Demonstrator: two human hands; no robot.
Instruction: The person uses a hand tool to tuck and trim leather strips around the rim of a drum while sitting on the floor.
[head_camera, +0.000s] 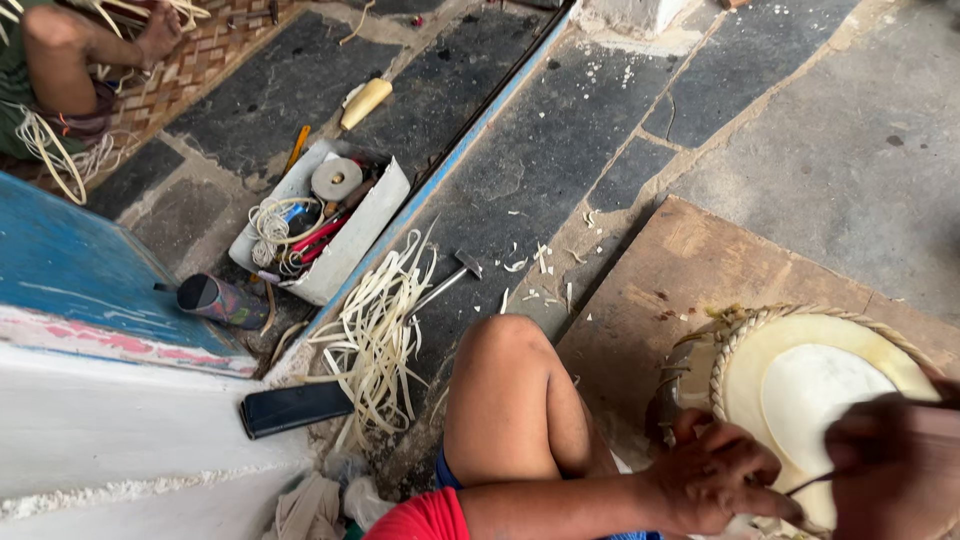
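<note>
You sit on a stone floor with one knee (510, 390) raised, your hands low at the right edge of the view over a round woven basket (800, 380) with a braided cane rim. The basket rests on a brown board (680, 270) laid on the paving. Your left hand (715, 475) curls its fingers against the near rim of the basket, gripping it. Your right hand (895, 460), blurred, is closed around a thin dark tool (815, 482) whose tip points toward the left hand; the two hands sit close together but do not touch.

To your left, a loose bundle of pale cane strips (375, 330) lies on the floor, with a small hammer (450, 280) just beside it and a dark phone (295, 407) near its lower end. Farther off, a white tray (375, 225) holds tools and coiled cord. At the top left corner, another person (70, 50) sits among cane.
</note>
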